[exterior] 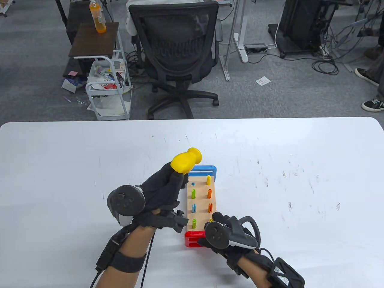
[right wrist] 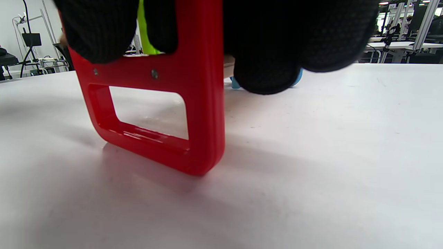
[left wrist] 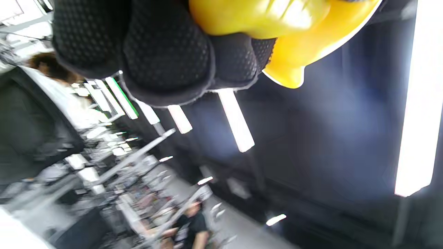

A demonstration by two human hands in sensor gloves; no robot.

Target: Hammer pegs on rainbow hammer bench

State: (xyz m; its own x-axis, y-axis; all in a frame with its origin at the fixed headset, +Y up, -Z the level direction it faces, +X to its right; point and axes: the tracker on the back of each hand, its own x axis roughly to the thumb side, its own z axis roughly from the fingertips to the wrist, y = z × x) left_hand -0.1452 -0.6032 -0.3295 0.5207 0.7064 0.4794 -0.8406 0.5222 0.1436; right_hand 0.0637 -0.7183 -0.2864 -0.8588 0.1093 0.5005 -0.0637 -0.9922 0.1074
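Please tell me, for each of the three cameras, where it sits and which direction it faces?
Table view: above and in front, looking down at the table; shows left hand, right hand, both forearms, the hammer and the peg bench.
Left wrist view: on the left wrist, tilted up toward ceiling lights; shows gloved fingers.
Right wrist view: on the right wrist, low over the table, facing the bench's red end; shows gloved fingers.
Shared: the hammer in the table and left wrist views; the red end in the table and right wrist views.

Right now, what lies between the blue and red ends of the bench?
In the table view, the wooden top with two rows of coloured pegs spans from the blue end to the red end.
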